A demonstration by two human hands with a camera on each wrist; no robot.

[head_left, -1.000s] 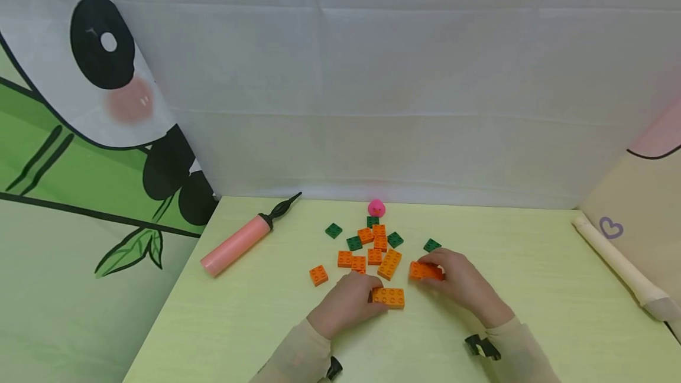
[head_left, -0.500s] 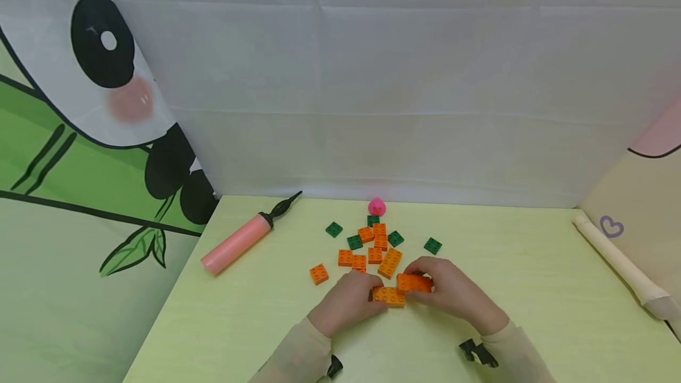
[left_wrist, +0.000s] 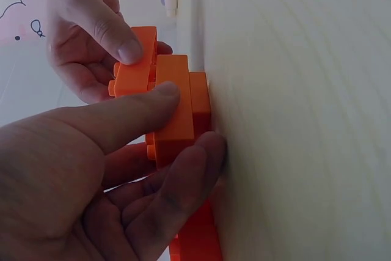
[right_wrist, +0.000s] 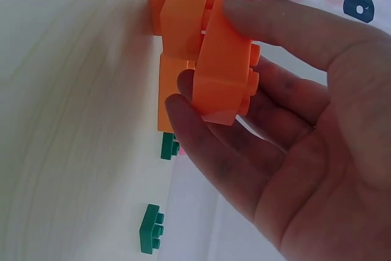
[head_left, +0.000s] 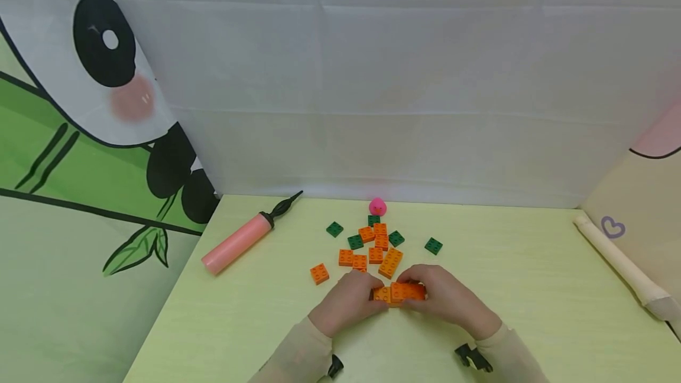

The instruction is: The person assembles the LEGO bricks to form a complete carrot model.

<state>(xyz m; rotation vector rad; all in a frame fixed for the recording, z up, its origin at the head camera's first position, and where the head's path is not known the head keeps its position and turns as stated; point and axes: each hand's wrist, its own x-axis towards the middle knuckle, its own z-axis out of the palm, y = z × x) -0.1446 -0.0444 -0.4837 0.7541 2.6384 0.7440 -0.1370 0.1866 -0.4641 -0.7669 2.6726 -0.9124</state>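
Observation:
In the head view my left hand (head_left: 348, 302) grips a long orange toy brick (head_left: 381, 294) near the front of the table. Thumb and fingers press it from both sides in the left wrist view, and another orange brick (left_wrist: 201, 99) shows on its table side. My right hand (head_left: 452, 297) pinches a second long orange brick (head_left: 407, 291), which overlaps the right part of the first from above. Seen from the right wrist, the right-hand brick (right_wrist: 223, 59) lies stud side outward, close against the left-hand brick (right_wrist: 186, 16); part of their meeting faces is hidden.
Behind the hands lie several orange bricks (head_left: 375, 255), a long orange brick (head_left: 391, 263) and several green bricks (head_left: 433, 246). A pink duck toy (head_left: 378, 207) stands at the back. A pink hand pump (head_left: 237, 243) lies left; a pale rolled tube (head_left: 617, 262) lies along the right edge.
My right hand has carried its orange brick left and toward me, from beside the left-hand brick to over its right part. The left hand has stayed in place, holding its brick.

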